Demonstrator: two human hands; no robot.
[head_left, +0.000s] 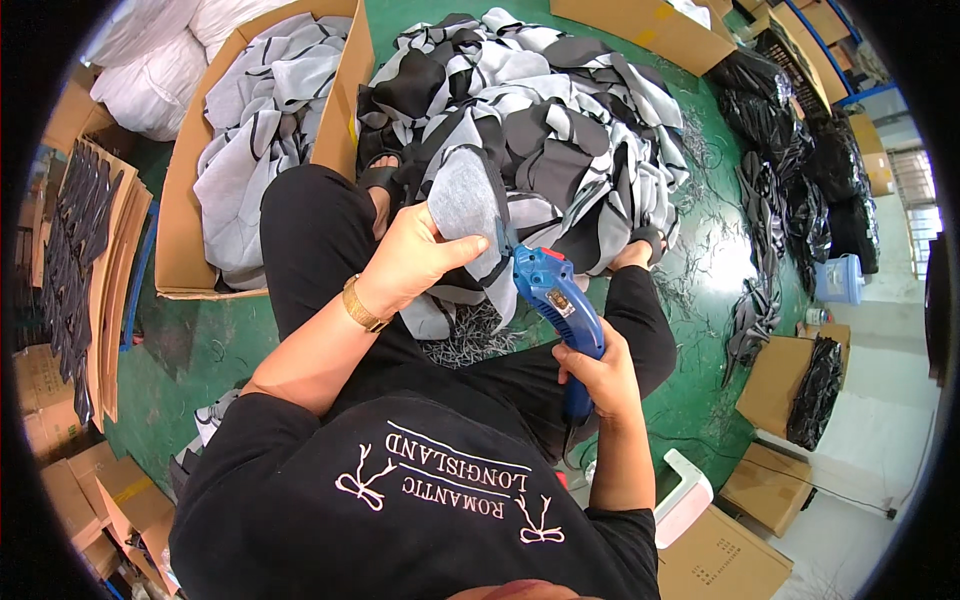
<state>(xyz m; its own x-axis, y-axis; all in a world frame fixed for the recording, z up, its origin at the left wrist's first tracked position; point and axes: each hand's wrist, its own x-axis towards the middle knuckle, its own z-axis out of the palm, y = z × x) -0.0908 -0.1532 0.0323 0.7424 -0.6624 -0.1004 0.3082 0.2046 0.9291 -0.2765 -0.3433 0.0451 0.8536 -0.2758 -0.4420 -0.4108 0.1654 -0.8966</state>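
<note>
Left hand (415, 258): closed on a grey fabric piece (462, 205), thumb across its lower edge, fingers behind it; gold wristband (360, 305) on the wrist just below.
Grey fabric piece: rounded, sole-shaped, held upright above the left hand, over the lap; lower edge touching the nose of the blue electric cutter (556, 292).
Right hand (598, 378): wrapped tight round the cutter's dark grip, well below and to the right of the left hand.
Blue electric cutter: slanting up and leftward from the right hand, blade end at the fabric piece, just right of the left thumb; cord (572, 432) hanging beneath the right hand.
Trimmings (470, 340): thin dark and grey strips heaped on the lap, directly under the left hand and left of the cutter.
Fabric pile (560, 130): black, grey and white cut pieces, heaped on the green floor (700, 390) beyond both hands, behind the held piece.
Cardboard box (190, 230): open, up and left of the left hand, filled with light grey fabric (255, 130).
Sandalled foot (380, 180): just above the left hand, at the pile's edge.
Black bags (800, 160): far right of the right hand, along the floor, among more boxes.
Flat dark pieces on cardboard (85, 250): far left of the left hand, stacked in rows.
White stool edge (690, 490): just below and right of the right forearm.
</note>
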